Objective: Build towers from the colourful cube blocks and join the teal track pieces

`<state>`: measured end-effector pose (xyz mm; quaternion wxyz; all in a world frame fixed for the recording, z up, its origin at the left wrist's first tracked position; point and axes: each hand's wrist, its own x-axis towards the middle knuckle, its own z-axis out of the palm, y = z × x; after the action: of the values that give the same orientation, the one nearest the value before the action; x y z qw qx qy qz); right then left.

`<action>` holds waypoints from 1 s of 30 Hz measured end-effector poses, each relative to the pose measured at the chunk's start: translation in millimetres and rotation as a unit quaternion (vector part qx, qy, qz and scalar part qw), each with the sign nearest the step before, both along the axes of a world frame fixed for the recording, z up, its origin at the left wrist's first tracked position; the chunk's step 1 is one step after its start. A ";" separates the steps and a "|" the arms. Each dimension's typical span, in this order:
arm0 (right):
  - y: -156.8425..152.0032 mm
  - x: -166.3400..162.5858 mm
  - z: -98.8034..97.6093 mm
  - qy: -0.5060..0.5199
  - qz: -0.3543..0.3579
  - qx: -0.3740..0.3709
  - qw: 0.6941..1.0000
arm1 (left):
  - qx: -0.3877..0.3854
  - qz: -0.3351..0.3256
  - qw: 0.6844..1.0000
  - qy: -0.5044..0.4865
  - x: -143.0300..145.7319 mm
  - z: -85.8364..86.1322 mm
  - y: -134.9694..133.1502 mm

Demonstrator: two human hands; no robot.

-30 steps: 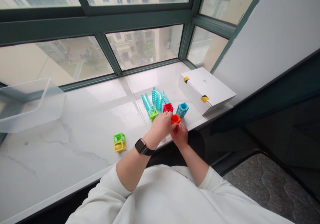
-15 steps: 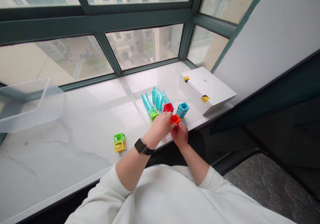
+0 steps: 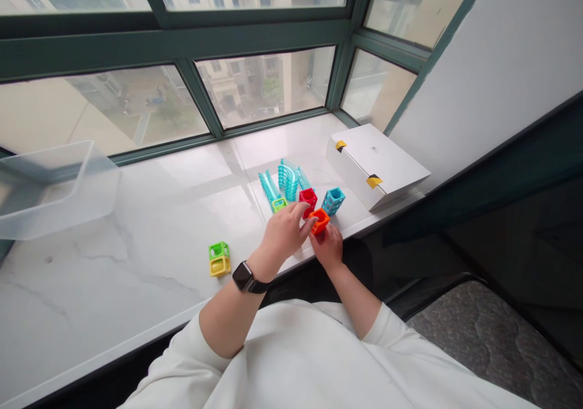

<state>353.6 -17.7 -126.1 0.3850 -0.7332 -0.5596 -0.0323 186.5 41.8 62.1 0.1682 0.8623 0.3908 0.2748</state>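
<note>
My right hand (image 3: 328, 248) is closed around an orange toy cube block (image 3: 319, 220) with a round opening on top, held near the front edge of the sill. My left hand (image 3: 286, 230), a watch on its wrist, is just left of that block. Its fingers are apart, the thumb tip close to or touching the orange block; I cannot tell which. Behind the fingers stands a red block (image 3: 308, 197). A green block (image 3: 279, 204), partly hidden by my left hand, sits at the end of a clear blue track piece (image 3: 268, 185). To the right is a stack of blue blocks (image 3: 333, 200).
Curved clear blue track pieces (image 3: 288, 178) lie behind the blocks. A green block (image 3: 219, 250) and a yellow block (image 3: 220, 267) are joined at the left. A white box (image 3: 378, 160) stands at the right, a clear plastic bin (image 3: 86, 196) at the far left. Windows border the back.
My left hand has drawn back to the left from the orange block, and its fingers have opened. The right hand keeps its hold on the block in nearly the same place.
</note>
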 end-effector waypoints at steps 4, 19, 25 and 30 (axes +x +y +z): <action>0.8 0.6 -3.8 -0.005 -0.004 -0.006 1.000 | 0.064 0.048 0.991 -0.105 -55.0 3.9 -8.1; 2.3 1.3 -10.9 0.005 -0.026 -0.001 1.000 | -0.008 0.296 0.955 0.012 -205.9 -124.1 -12.3; -12.9 6.6 -0.2 0.043 0.026 0.001 0.999 | -0.073 0.295 0.952 -0.037 -204.6 -141.7 -12.6; -35.4 21.8 48.3 0.044 0.032 0.115 0.992 | -0.105 0.318 0.938 -0.095 -205.8 -143.2 -15.2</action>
<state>375.3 -53.1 -77.8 0.4922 -0.6664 -0.5577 -0.0516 -19.2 26.7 -81.1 0.1981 0.6406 0.6532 0.3516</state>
